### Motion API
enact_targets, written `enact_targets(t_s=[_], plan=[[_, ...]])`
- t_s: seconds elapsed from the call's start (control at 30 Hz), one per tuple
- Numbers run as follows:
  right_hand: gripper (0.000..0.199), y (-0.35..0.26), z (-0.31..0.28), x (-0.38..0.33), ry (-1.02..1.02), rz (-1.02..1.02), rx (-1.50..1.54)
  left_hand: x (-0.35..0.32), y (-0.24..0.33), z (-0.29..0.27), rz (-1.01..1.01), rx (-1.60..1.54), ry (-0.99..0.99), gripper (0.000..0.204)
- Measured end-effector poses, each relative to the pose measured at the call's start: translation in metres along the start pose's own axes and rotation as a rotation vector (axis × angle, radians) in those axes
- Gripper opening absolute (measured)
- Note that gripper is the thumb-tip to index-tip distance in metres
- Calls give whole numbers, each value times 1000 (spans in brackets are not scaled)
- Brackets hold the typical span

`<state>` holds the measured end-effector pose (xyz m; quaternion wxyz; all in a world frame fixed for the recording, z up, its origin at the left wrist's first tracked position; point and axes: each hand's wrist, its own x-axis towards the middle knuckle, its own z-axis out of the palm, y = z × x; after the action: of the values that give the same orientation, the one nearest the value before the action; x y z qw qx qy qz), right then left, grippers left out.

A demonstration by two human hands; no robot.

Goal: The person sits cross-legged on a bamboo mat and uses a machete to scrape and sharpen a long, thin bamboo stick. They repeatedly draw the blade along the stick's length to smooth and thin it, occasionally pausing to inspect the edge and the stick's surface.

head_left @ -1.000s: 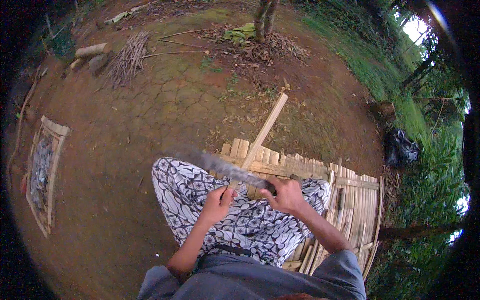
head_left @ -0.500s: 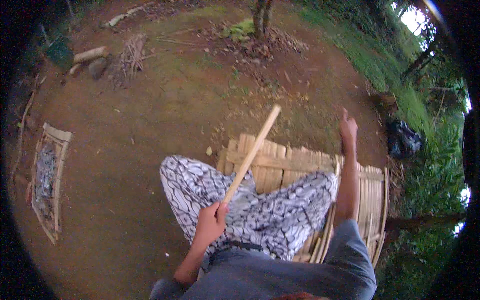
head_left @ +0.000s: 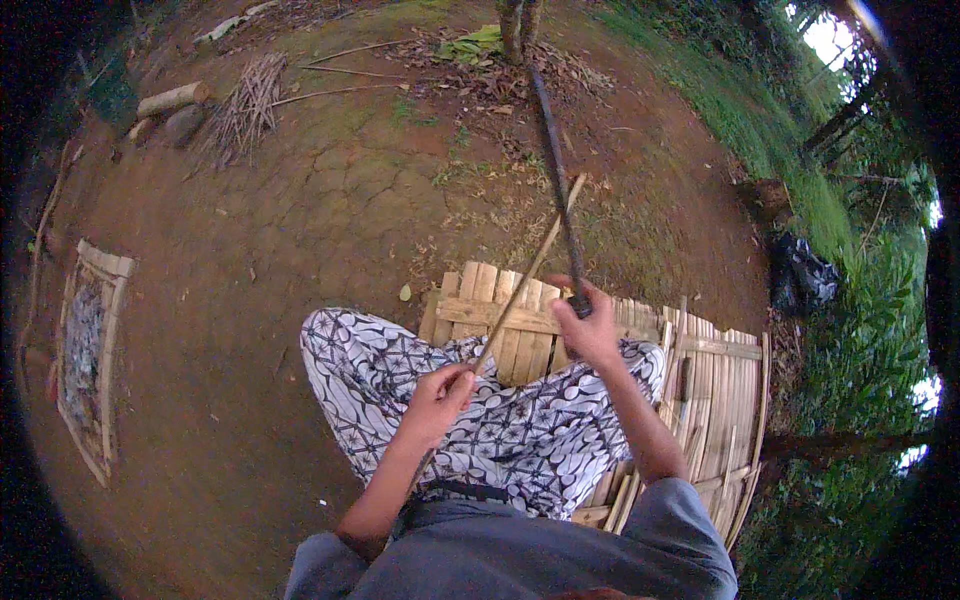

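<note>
My left hand (head_left: 440, 400) is closed round a long, thin bamboo strip (head_left: 520, 288) over my lap. The strip slants away to the upper right, and its lower end runs back past my wrist. In my right hand (head_left: 590, 325), fingers wrapped round the handle, is a long dark machete (head_left: 549, 130) whose narrow blade points away from me. Blade and strip cross in the picture near the strip's far end; whether they touch I cannot tell. Under both hands are my crossed legs in patterned black-and-white trousers (head_left: 470, 425).
I sit on a slatted bamboo platform (head_left: 725, 400). On the left, a bamboo-edged bed of ash (head_left: 85, 335) lies on the bare soil. Farther off are a stick pile (head_left: 250, 100), a cut log (head_left: 173, 99), a stone (head_left: 185, 126) and a tree trunk (head_left: 512, 30). A black plastic bag (head_left: 803, 275) sits right.
My right hand has swung inward and down from far right to near the strip, the machete now plainly visible. The strip has turned from its broad face to its narrow edge.
</note>
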<state>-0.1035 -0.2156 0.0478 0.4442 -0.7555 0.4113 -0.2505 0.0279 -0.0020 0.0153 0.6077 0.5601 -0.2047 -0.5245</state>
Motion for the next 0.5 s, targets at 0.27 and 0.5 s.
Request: enact_targets(t_s=[0.27,0.5], plan=[[21,-35,24,-1,10,-165,156,-14,-11,-3,-67,14,-177,27],[26,-42,-4,16,25,-214,-143,-42,-45,-19,-54,134,2,42]])
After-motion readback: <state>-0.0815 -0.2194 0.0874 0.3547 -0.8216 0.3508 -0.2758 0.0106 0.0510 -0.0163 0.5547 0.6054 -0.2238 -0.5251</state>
